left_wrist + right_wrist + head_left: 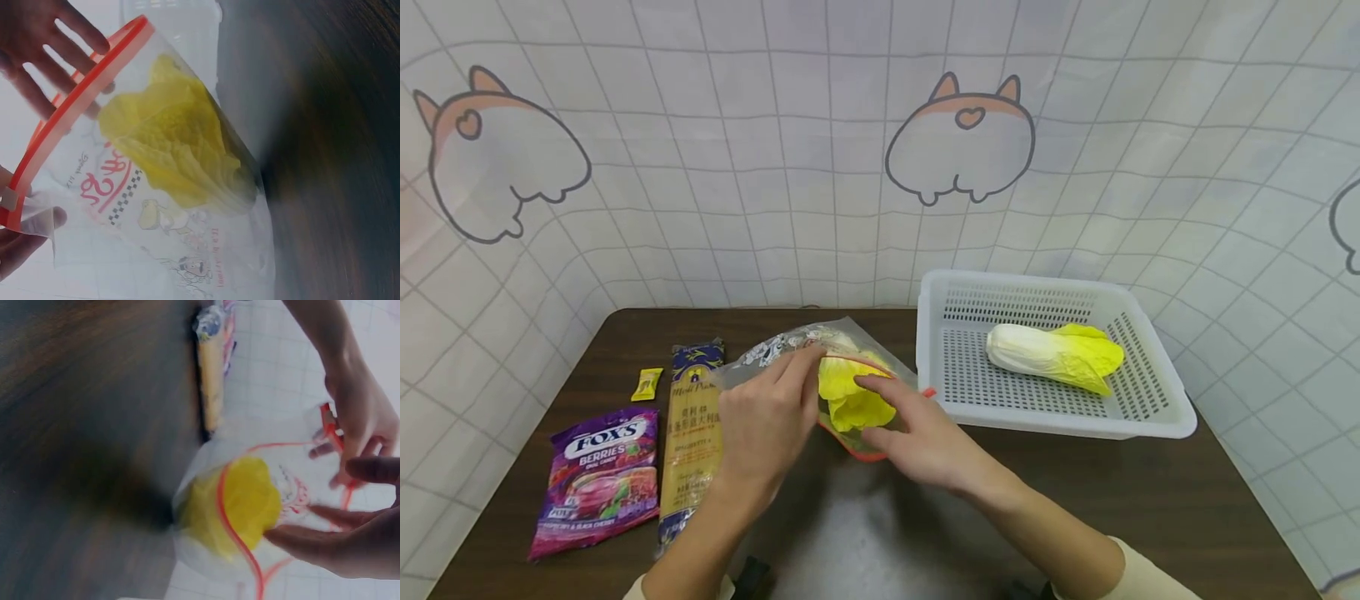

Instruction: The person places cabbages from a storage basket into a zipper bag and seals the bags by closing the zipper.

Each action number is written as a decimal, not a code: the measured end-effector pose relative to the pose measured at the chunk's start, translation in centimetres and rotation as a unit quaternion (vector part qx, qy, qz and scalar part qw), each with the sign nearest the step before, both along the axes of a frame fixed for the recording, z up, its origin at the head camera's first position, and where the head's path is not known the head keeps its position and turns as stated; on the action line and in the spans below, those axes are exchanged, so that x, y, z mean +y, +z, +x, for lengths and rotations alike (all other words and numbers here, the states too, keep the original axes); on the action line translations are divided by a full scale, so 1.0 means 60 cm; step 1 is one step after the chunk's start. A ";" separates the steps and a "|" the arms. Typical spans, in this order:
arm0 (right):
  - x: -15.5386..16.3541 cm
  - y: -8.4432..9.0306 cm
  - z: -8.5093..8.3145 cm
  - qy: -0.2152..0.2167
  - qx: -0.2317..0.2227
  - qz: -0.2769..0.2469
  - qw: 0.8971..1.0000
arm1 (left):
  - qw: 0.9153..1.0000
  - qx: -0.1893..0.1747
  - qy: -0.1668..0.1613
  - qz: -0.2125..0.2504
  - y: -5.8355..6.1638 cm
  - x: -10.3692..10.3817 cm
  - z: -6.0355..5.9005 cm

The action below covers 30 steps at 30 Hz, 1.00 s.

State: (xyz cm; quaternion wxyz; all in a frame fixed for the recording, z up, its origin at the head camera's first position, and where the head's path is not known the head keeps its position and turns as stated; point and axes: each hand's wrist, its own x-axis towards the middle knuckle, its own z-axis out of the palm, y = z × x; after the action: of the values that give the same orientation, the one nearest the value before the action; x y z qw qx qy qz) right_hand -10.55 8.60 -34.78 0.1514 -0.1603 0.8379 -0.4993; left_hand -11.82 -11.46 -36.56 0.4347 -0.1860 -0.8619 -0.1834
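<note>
A clear zip bag (pixel 775 350) with an orange-red zip rim (pixel 81 100) lies on the dark table, mouth toward me. Inside it sits a yellow-leaved cabbage (pixel 850 400), also plain in the left wrist view (pixel 175 150) and the right wrist view (pixel 244 500). My left hand (pixel 805 362) pinches the bag's rim at its left side, its fingertips (pixel 25 237) curled on the plastic. At the bag's mouth, my right hand (pixel 872 408) has straight, spread fingers (pixel 56 56) touching the rim and the cabbage. A second cabbage (pixel 1052 354) lies in the white basket (pixel 1060 429).
A purple Fox's candy bag (pixel 598 479), a long spaghetti pack (pixel 692 442) and a small yellow sachet (pixel 646 384) lie at the table's left. The basket stands at the back right. A tiled cloth with cartoon prints hangs behind the table.
</note>
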 end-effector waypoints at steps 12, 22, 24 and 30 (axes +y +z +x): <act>0.083 0.041 -0.047 0.025 0.032 0.013 0.999 | 1.000 -0.022 -0.009 -0.005 -0.002 -0.003 0.001; 0.202 0.055 -0.137 -0.035 0.007 0.128 0.991 | 0.999 -0.036 -0.006 -0.011 -0.002 -0.010 0.003; 0.223 0.056 -0.153 -0.032 -0.003 0.146 0.989 | 0.999 -0.035 -0.007 -0.013 -0.002 -0.010 0.003; 0.268 0.055 -0.194 -0.027 0.026 0.236 0.971 | 0.999 -0.033 -0.006 -0.012 -0.003 -0.013 0.001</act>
State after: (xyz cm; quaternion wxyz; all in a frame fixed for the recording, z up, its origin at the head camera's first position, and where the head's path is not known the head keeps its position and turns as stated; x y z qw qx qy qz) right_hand -22.16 24.69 -31.50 0.1501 -0.1105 0.9396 -0.2871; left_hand -11.75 -12.23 -36.72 0.4030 -0.1900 -0.8766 -0.1820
